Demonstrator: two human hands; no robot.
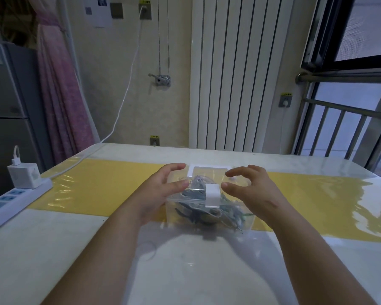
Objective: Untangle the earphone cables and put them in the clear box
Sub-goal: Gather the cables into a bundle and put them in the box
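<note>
In the head view, a clear plastic box (174,209) with a white clasp (212,195) on its front is seen on a yellow mat (97,186), which is spread across a white table (185,271) under a glossy film. A tangle of pale and dark earphone cables (229,213) is held inside the box, under its lid.

The left hand (158,190) is placed at the box's left end, its fingers curved in a wide C with the thumb at the lid's edge. Whether the box is gripped there cannot be told. The right hand (249,188) is held over the box's right end, its fingers loosely curved and spread, and nothing is held in it. Its thumb tip is just beside the clasp.

A white power strip with blue sockets (15,201) and a white cube adapter (24,175) are seen at the table's left edge. A white ribbed radiator (235,73) is mounted on the wall behind.
</note>
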